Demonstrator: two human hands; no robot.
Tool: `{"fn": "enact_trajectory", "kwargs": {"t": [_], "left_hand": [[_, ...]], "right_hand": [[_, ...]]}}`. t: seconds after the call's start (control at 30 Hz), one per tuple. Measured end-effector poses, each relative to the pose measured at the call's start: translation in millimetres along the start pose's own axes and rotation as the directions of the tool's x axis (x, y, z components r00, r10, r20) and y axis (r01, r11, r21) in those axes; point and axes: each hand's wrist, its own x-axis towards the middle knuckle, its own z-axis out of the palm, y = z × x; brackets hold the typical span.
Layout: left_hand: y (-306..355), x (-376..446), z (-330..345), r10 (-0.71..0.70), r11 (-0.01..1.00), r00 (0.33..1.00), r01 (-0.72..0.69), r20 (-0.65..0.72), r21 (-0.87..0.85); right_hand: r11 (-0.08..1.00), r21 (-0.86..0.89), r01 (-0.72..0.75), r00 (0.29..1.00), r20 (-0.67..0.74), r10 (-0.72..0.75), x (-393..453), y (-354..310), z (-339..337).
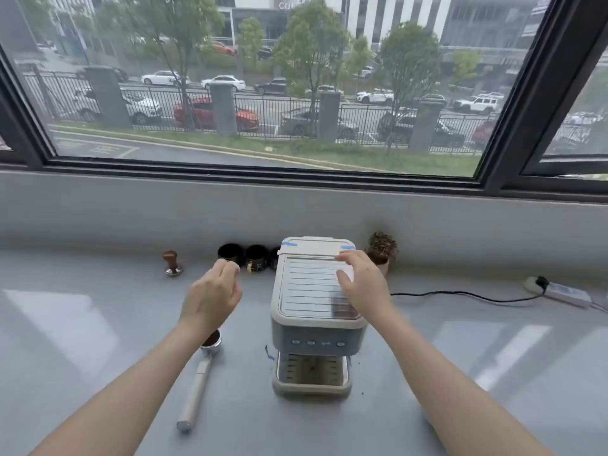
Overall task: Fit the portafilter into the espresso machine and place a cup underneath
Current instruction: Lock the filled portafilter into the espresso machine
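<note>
A pale grey espresso machine (pixel 312 324) stands on the counter in front of me, its drip tray (pixel 311 381) bare. The portafilter (pixel 200 373) lies on the counter to its left, basket full of coffee grounds and partly hidden by my left forearm, its long handle pointing toward me. Dark cups (pixel 230 253) stand in a row against the wall behind it. My left hand (pixel 212 297) hovers above the counter between portafilter and cups, fingers loosely curled, holding nothing. My right hand (pixel 360 283) rests on the machine's ribbed top at its right side, fingers spread.
A wood-handled tamper (pixel 172 263) stands at the back left. A small potted plant (pixel 381 250) sits right of the machine by the wall. A black cable (pixel 460 294) runs to a power strip (pixel 556 291) at the far right. A large window spans the wall behind the counter.
</note>
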Motion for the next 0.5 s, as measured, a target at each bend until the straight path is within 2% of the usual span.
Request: {"fn": "enact_trajectory", "kwargs": {"t": [0.13,0.27,0.37,0.5], "left_hand": [[-27.1,-40.0,28.9,-0.220,0.975,0.957,0.212,0.189,0.064],[-53.9,-82.0,54.6,-0.320,0.947,0.885,0.293,0.339,0.130],[-68.6,-109.1,71.4,-0.360,0.932,0.830,0.302,0.426,0.200],[-79.0,-139.6,87.3,-0.460,0.888,0.740,0.392,0.490,0.240]], "right_hand": [[0.992,-0.110,-0.070,0.995,0.061,0.077,-4.7,16.4,18.8],[0.989,-0.145,-0.041,0.997,0.056,0.050,-2.4,24.4,31.7],[0.974,-0.225,-0.026,0.987,0.148,0.060,2.3,28.8,36.9],[0.956,-0.292,-0.011,0.970,0.229,0.081,5.1,30.8,39.5]]}}
